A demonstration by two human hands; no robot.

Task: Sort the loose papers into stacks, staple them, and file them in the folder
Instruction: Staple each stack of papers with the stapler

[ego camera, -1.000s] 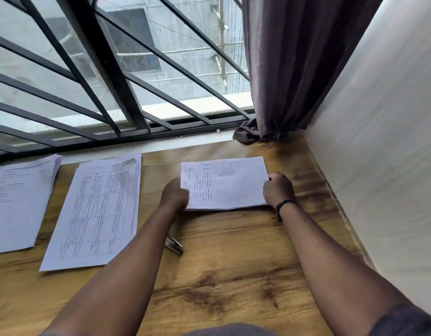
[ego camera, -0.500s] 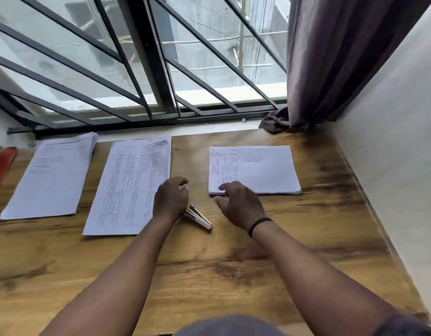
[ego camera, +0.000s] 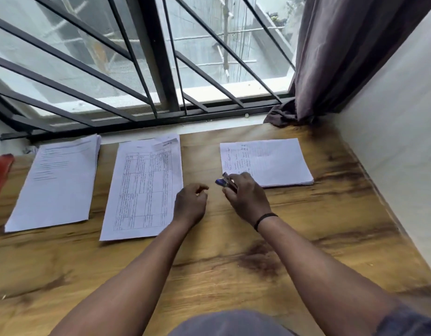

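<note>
three paper stacks [ego camera: 146, 187] lie on desk [ego camera: 234, 275] — thin, floppy, pinch at a corner. right hand [ego camera: 247, 197] grips stapler [ego camera: 223, 182] by handwritten stack [ego camera: 270, 161]; left hand [ego camera: 190, 204] loosely curled, holding nothing. stapler's small n stiff.

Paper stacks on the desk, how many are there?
3. The left stack lies near the red folder, the middle stack beside the left hand, the right stack by the right hand.
</note>
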